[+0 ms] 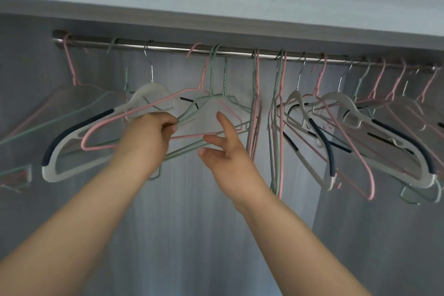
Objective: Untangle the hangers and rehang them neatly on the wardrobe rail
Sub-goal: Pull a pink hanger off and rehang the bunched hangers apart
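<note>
A steel wardrobe rail [168, 47] runs across the top, hung with several pink, green and white hangers. In the middle, a green wire hanger [211, 100] and a pink wire hanger [101, 127] hang crossed over each other. My left hand [149, 137] pinches the green hanger's left shoulder between thumb and fingers. My right hand [223, 151] is spread with straight fingers just below the same hangers, fingertips near the pink bottom bar, holding nothing. A white hanger with navy grips [72, 149] hangs at the left, behind the pink one.
To the right, a crowded bunch of white, pink and green hangers [360, 127] hangs tilted and overlapping. More pink and green hangers [48, 108] hang at the far left. A grey shelf [240, 14] sits above the rail, and the grey wardrobe back panel is behind.
</note>
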The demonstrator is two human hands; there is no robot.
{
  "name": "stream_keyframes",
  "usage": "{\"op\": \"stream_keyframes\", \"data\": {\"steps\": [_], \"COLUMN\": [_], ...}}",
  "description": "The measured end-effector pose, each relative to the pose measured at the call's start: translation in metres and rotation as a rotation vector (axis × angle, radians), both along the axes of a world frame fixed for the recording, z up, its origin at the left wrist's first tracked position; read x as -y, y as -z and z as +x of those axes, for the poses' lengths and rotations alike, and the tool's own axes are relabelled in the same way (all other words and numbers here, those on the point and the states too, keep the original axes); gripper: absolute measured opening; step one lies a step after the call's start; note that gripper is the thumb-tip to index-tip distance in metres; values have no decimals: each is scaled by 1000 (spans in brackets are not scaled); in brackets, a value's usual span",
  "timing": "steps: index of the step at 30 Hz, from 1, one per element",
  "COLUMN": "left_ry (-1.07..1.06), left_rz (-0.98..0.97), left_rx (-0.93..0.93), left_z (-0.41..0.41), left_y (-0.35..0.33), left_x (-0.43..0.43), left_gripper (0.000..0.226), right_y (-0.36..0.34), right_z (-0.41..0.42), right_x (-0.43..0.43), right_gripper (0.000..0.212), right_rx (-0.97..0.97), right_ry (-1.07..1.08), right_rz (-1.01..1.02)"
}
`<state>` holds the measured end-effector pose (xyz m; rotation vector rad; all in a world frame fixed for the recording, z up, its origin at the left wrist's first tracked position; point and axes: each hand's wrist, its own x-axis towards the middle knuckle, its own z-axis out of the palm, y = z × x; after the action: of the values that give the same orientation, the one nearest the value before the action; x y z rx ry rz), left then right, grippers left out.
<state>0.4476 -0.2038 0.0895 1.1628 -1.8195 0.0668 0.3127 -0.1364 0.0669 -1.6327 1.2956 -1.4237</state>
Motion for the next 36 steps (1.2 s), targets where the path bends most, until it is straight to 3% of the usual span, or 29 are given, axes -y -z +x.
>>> {"op": "stream_keyframes", "data": {"steps": [5,7,17,29,36], "left_ry": [154,155,-106,-168,-199], "left_rz": [236,248,206,190,405], "left_rx": [-277,-288,257,398,522], "left_z": [-5,-11,-63,-77,-88], "left_y": [-13,-22,-74,-82,-60], "left_x": [3,2,1,-18,-19], "left_gripper": [18,22,33,29,34], "right_y": [-2,-3,3,23,47], "right_z": [0,-1,-5,-2,-14], "right_x": [1,0,-16,-46,-69], "right_gripper": [64,61,55,54,50], "right_rx": [172,196,138,33,-27], "right_ry": [18,31,11,-97,-148], "right_rz": [-14,-8,62,220,242]}}
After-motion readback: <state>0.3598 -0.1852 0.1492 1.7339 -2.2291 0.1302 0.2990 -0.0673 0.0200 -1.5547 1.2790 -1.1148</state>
